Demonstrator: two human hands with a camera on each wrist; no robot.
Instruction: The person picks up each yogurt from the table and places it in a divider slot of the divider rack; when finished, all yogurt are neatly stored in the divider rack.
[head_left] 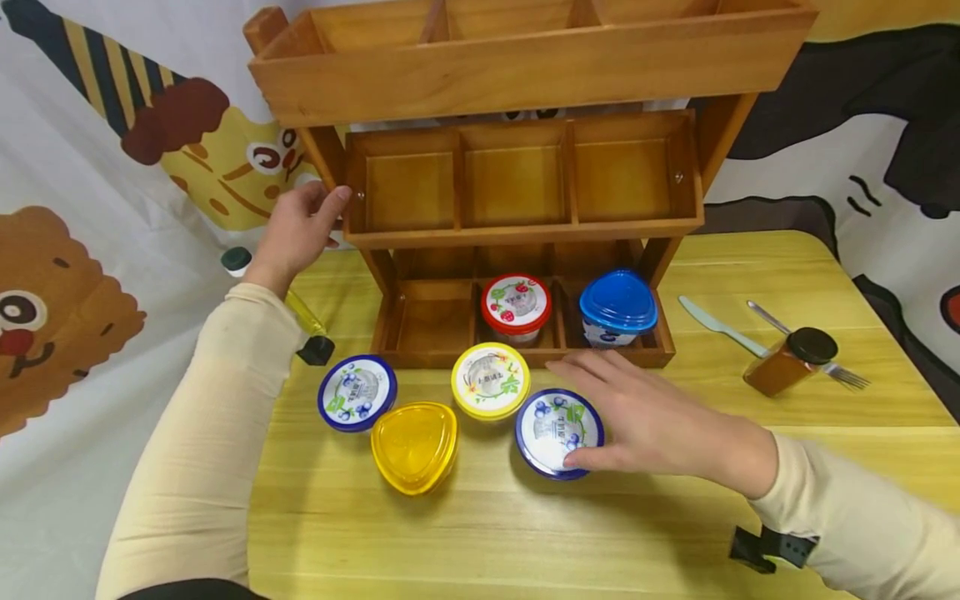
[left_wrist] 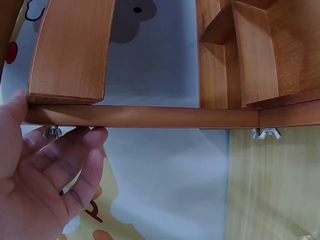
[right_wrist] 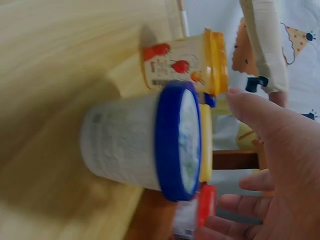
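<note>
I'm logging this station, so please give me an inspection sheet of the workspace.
Surface: yellowish table.
Job's things: wooden rack; red-lidded tub and blue-lidded tub in its bottom tier; left blue-rimmed tub, amber-lidded tub, yellow-rimmed tub and right blue-rimmed tub in front.
Clutter: knife, fork, jar at right; bottle at left.
Hands: left hand holds the rack's side; right hand beside right blue-rimmed tub, not gripping.
Cables: nothing seen.
Surroundings: cartoon cloth.

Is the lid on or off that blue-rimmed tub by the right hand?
On: the right wrist view shows the blue lid capping the whitish tub, its rim around the top.
</note>
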